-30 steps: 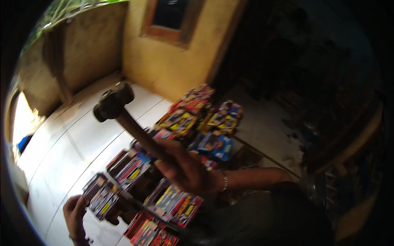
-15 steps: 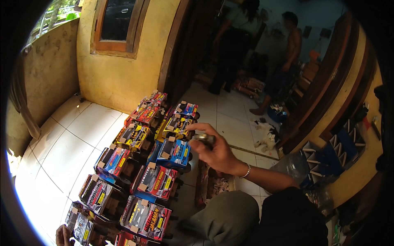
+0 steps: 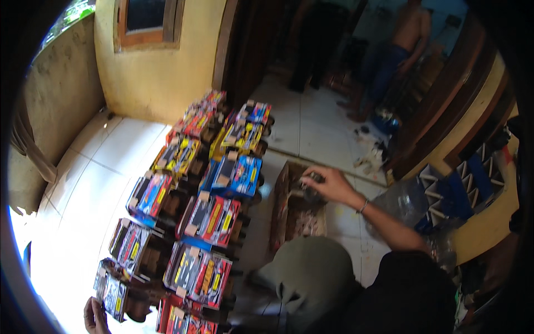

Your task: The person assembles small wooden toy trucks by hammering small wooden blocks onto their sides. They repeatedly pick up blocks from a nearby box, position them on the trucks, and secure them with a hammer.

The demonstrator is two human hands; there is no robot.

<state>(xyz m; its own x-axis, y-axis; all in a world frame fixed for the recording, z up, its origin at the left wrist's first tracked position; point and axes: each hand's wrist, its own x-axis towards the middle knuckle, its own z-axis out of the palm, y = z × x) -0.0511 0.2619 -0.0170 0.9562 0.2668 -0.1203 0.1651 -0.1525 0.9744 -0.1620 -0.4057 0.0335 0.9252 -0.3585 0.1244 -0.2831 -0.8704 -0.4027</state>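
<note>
My right hand, with a bracelet at the wrist, is closed around a small dark shiny round container, perhaps a jar; its kind is unclear. The hand is over the far end of a wooden box holding pale loose pieces. To its left stand two rows of colourful toy trucks, among them a blue one and a red-and-grey one. My left hand shows partly at the lower left, fingers bent together beside a silver-grey toy truck. Anything between those fingers is hidden.
A rounded olive cloth shape fills the lower middle. On the right are clear plastic containers and blue-and-white folded pieces. Beyond the doorway a shirtless person stands near another person in dark clothes. A yellow wall bounds the far left.
My right hand has moved right with the round container, from beside the trucks to over the wooden box. The view has shifted. My left hand stays by the silver-grey truck.
</note>
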